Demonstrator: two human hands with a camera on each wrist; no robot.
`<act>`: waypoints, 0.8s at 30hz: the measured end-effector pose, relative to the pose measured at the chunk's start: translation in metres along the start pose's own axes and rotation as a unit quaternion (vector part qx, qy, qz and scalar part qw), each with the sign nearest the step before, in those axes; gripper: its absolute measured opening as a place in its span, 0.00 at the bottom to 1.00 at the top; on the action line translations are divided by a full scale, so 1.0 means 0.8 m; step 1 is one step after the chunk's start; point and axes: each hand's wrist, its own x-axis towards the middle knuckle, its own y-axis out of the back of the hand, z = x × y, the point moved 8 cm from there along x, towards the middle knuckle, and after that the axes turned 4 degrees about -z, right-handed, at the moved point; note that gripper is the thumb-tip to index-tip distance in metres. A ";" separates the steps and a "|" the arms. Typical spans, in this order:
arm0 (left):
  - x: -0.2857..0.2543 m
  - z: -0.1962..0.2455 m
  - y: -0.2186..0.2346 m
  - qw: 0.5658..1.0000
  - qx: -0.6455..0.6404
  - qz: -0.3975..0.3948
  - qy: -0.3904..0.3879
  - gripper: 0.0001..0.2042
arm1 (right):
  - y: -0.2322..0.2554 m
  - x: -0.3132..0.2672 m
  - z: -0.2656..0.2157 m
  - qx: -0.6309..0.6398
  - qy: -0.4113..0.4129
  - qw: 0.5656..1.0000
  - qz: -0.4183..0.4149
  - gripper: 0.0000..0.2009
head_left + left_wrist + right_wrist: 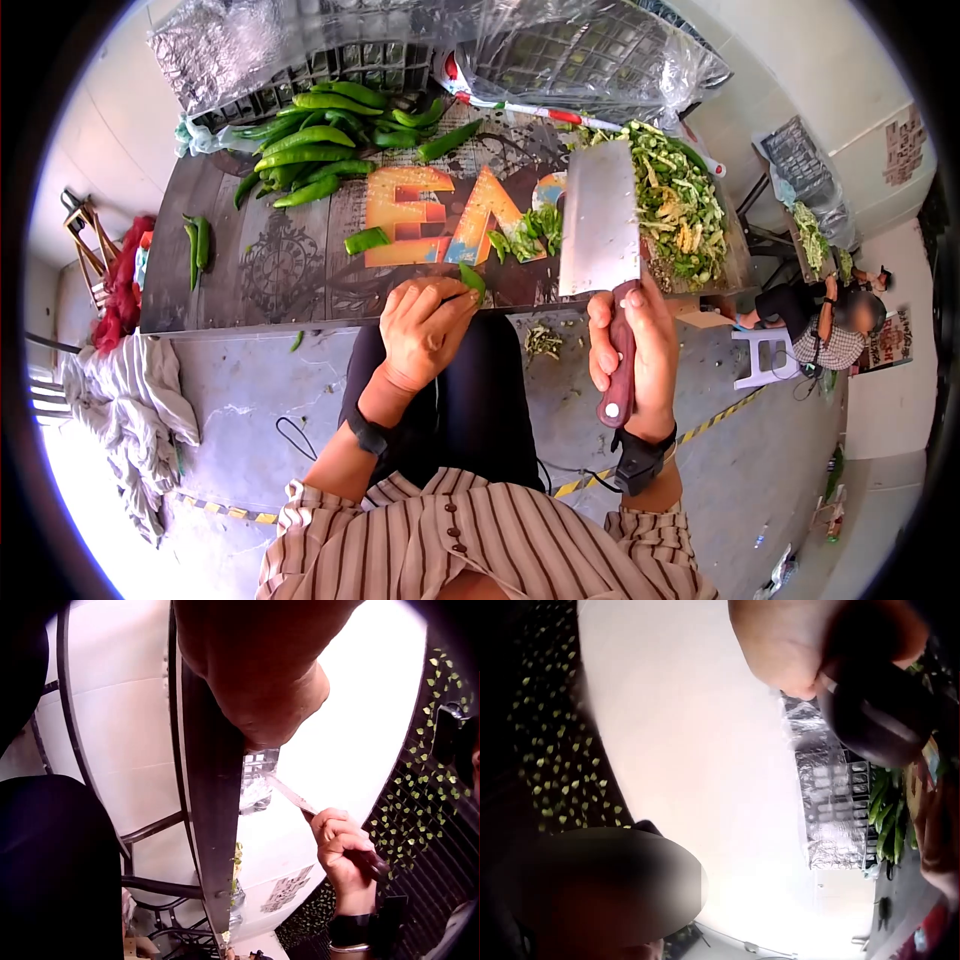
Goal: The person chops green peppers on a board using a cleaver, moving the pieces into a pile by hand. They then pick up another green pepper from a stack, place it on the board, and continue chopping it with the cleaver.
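We've got a cleaver whose metal blade looks smooth with a satin sheen, plus a reddish-brown, wood-looking handle with shiny rivets. Left of the cleaver, the green chilli peppers are slick and glossy; right of it, the chopped greens look rough, kinda ragged. Past it we're seeing crinkly, shiny plastic film. Under it, the tabletop looks like matt printed wood; on the cleaver's near side, the striped shirt's matt cloth.

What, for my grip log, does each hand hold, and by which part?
Right hand: cleaver, by its handle. Left hand: pepper, by its near end.
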 end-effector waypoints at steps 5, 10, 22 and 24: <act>-0.002 0.000 -0.005 1.000 0.011 0.001 -0.013 0.10 | -0.016 -0.006 -0.001 -0.017 0.079 0.997 -0.008 0.14; 0.001 0.000 -0.005 1.000 0.016 -0.024 -0.006 0.11 | -0.029 -0.017 0.061 -0.016 -0.007 0.998 -0.067 0.26; 0.004 -0.002 -0.007 0.999 0.007 -0.025 0.021 0.13 | -0.024 -0.026 0.103 -0.018 -0.070 0.995 -0.073 0.26; 0.007 -0.005 -0.004 0.998 -0.009 -0.024 0.056 0.15 | -0.024 -0.027 0.107 -0.014 -0.069 0.995 -0.074 0.26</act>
